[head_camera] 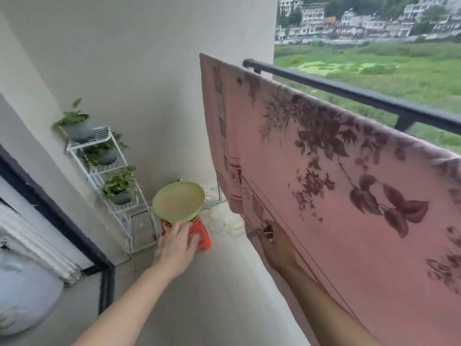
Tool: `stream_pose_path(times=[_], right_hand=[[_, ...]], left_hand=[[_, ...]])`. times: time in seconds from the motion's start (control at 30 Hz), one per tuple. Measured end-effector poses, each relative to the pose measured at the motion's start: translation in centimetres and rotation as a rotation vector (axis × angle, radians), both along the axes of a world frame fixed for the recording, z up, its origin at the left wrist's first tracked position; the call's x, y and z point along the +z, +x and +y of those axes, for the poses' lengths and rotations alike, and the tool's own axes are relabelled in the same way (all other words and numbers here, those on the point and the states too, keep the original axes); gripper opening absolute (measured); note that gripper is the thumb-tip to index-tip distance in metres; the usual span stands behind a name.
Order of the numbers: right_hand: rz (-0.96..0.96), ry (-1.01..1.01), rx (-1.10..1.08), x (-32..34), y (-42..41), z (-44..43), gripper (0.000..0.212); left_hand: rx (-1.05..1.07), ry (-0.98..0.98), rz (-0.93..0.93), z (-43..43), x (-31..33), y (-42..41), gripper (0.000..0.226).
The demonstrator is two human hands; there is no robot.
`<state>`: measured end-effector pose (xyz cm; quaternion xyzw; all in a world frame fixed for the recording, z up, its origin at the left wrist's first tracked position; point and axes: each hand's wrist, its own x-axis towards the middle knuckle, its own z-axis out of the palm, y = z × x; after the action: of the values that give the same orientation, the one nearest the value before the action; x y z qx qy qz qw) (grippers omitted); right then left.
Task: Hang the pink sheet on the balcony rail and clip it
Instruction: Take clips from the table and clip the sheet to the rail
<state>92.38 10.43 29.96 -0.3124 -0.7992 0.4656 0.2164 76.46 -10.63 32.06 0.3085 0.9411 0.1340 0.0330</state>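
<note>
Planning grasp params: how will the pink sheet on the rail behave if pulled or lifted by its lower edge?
Likely floppy: the pink sheet drapes over the balcony rail and hangs in soft folds at its far end. Probably light, since it hangs as one thin layer. No clip shows along the rail, so a tug by the right hand might slide it off.

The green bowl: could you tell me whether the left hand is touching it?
Touching. The head view shows the left hand with its fingers on the lower rim of the green bowl, holding it tilted.
</note>
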Motion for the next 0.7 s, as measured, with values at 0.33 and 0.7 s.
stream_pose_path(times=[0.33,0.7], right_hand=[[-0.029,0.034,0.056,-1.6,-23.9,5.7,0.014],[-0.151,-0.012,-0.095,-2.3,-44.9,14.4,0.005]], left_hand=[[0.031,0.035,0.006,5.3,-3.8,-23.3,0.047],[-0.106,-0.119,-0.226,15.5,-5.9,-49.3,0.053]])
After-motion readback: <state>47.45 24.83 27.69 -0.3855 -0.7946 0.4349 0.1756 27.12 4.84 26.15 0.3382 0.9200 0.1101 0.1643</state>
